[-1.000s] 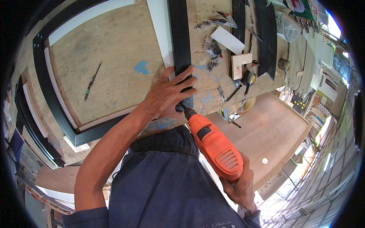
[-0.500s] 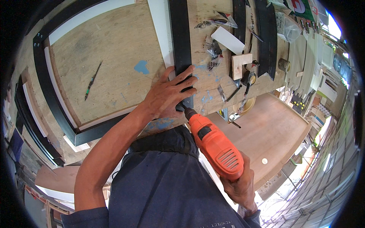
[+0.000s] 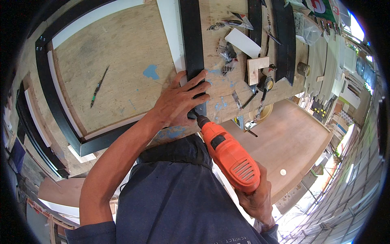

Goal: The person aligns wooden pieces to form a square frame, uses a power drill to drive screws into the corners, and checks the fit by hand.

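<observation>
A black rectangular frame (image 3: 192, 40) with a white inner strip lies on a wooden worktable. My left hand (image 3: 175, 99) grips its near right corner, thumb on the inner side and fingers spread over the bar. My right hand (image 3: 256, 203) is wrapped round the handle of an orange power drill (image 3: 232, 156). The drill points up and left, its dark chuck and bit meeting the frame's corner just below my left fingers. The exact contact of the tip is partly hidden. A metal plate with a screw or hole (image 3: 202, 109) shows beside the bit.
Inside the frame lies a thin pen-like tool (image 3: 97, 87) with a green band. Right of the frame are crumpled plastic wrap (image 3: 228, 53), a white strip (image 3: 243, 42), an L-shaped wood piece (image 3: 256, 69) and tape rolls (image 3: 268, 83). A brown board (image 3: 280, 142) stands lower, past the table's edge.
Almost nothing differs: both hands and the drill keep their places, with only a very slight shift of the frame bar to the left in the picture.
</observation>
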Action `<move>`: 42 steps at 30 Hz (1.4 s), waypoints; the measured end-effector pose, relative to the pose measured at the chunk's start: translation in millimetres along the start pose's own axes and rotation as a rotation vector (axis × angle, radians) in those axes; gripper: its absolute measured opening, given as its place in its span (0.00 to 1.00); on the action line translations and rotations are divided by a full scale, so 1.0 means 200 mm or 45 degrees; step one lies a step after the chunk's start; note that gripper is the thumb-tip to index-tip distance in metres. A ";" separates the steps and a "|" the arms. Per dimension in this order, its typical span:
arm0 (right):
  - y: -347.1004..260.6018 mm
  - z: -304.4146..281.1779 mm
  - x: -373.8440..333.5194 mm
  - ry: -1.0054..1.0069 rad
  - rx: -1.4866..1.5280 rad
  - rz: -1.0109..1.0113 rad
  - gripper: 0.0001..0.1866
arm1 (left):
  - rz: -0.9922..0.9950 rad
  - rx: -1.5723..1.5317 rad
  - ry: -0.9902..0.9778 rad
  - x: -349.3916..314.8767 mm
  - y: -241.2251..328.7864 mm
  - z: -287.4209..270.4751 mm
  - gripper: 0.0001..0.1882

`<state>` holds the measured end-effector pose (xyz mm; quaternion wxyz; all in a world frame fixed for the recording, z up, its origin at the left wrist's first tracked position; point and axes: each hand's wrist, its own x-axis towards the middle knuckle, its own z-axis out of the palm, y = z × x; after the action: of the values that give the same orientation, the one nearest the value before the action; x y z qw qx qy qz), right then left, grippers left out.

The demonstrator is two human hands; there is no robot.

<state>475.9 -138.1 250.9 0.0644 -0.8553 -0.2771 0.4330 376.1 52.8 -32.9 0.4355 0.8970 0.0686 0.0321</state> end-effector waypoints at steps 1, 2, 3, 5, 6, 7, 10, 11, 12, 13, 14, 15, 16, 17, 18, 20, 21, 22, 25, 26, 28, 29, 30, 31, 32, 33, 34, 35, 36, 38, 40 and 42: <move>0.01 0.00 0.00 0.000 0.002 -0.004 0.38 | 0.003 -0.001 -0.002 0.00 0.00 0.00 0.41; 0.01 0.00 0.00 0.001 0.004 -0.007 0.39 | 0.006 -0.001 0.003 0.01 0.00 -0.01 0.41; 0.01 0.00 0.00 0.001 -0.002 -0.011 0.39 | 0.006 0.002 0.005 0.00 0.00 -0.01 0.41; 0.00 0.00 0.00 0.003 -0.015 -0.017 0.39 | 0.004 0.007 0.007 0.00 0.00 -0.01 0.40; 0.00 0.00 0.00 0.007 -0.023 -0.019 0.39 | 0.004 0.007 0.009 0.00 0.00 -0.01 0.40; 0.00 0.00 0.00 0.011 -0.031 -0.021 0.39 | 0.004 0.007 0.011 0.00 0.00 -0.01 0.40; 0.01 0.00 0.00 0.011 -0.027 -0.031 0.39 | 0.010 0.001 0.017 0.00 0.00 0.00 0.40; 0.02 0.00 0.00 0.010 -0.021 -0.034 0.39 | 0.010 0.000 0.018 0.00 0.00 0.00 0.40; 0.02 0.00 0.00 0.009 -0.009 -0.037 0.39 | 0.009 0.001 0.020 0.01 0.00 -0.01 0.40; 0.02 0.00 0.00 0.009 0.003 -0.040 0.39 | 0.009 0.001 0.020 0.01 0.01 -0.01 0.40; 0.02 -0.01 0.01 0.010 0.015 -0.041 0.39 | 0.015 0.003 0.019 0.01 0.01 -0.01 0.39; 0.02 0.00 0.00 0.009 0.001 -0.040 0.39 | 0.016 0.005 0.021 0.01 0.00 -0.01 0.39; 0.01 0.00 0.00 0.009 -0.013 -0.038 0.39 | 0.017 0.008 0.023 0.00 0.00 -0.01 0.39; 0.01 0.00 0.00 0.009 -0.026 -0.035 0.39 | 0.013 0.018 0.024 -0.01 0.00 -0.02 0.39; 0.02 0.00 0.00 0.015 -0.025 -0.039 0.39 | 0.015 0.027 0.023 0.00 0.01 -0.03 0.40; 0.03 0.00 0.00 0.027 -0.024 -0.048 0.39 | 0.021 0.034 0.028 0.00 0.01 -0.02 0.41; 0.02 0.00 0.00 0.020 -0.025 -0.036 0.39 | 0.023 0.038 0.035 0.00 0.01 -0.01 0.40; 0.01 0.00 0.00 0.013 -0.025 -0.023 0.39 | 0.026 0.041 0.042 0.00 0.00 -0.01 0.40; 0.02 -0.01 -0.01 0.017 -0.037 -0.012 0.40 | 0.042 0.048 0.046 0.00 0.00 -0.01 0.40; 0.02 0.00 -0.01 0.022 -0.043 -0.013 0.40 | 0.048 0.062 0.048 0.00 0.00 -0.01 0.40; 0.02 -0.01 -0.02 0.040 -0.008 0.009 0.40 | 0.061 0.086 0.055 -0.01 -0.01 0.00 0.40; 0.01 -0.01 -0.03 0.048 0.010 0.020 0.40 | 0.064 0.085 0.051 -0.01 -0.01 0.00 0.40; 0.00 -0.02 -0.04 0.067 0.016 0.013 0.40 | 0.065 0.089 0.047 0.00 -0.01 0.00 0.40; -0.01 -0.02 -0.05 0.086 0.022 0.007 0.40 | 0.067 0.093 0.042 0.00 -0.01 -0.01 0.40; -0.01 -0.02 -0.06 0.105 0.029 0.002 0.39 | 0.063 0.093 0.040 0.00 -0.01 -0.01 0.39; 0.00 -0.01 -0.08 0.139 0.037 0.019 0.39 | 0.060 0.093 0.036 0.00 0.00 -0.01 0.39; 0.01 0.00 -0.12 0.172 0.046 0.037 0.39 | 0.057 0.093 0.032 -0.01 0.00 -0.02 0.39; 0.02 0.00 -0.16 0.215 0.044 0.058 0.39 | 0.065 0.088 0.034 0.01 0.01 -0.01 0.39; 0.04 0.01 -0.20 0.240 0.100 0.092 0.39 | 0.065 0.093 0.025 0.00 0.01 -0.01 0.39; 0.09 0.03 -0.28 0.290 0.214 0.166 0.38 | 0.055 0.109 -0.004 0.00 0.01 -0.02 0.39; 0.13 0.07 -0.34 0.341 0.312 0.213 0.37 | 0.046 0.139 -0.037 0.00 0.02 -0.04 0.40; 0.19 0.12 -0.38 0.401 0.367 0.216 0.36 | 0.039 0.163 -0.049 0.00 0.01 -0.05 0.41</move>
<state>436.3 -213.3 277.0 0.1918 -0.9145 -0.1260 0.3331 376.0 59.1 -24.4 0.3778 0.9244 0.0484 0.0171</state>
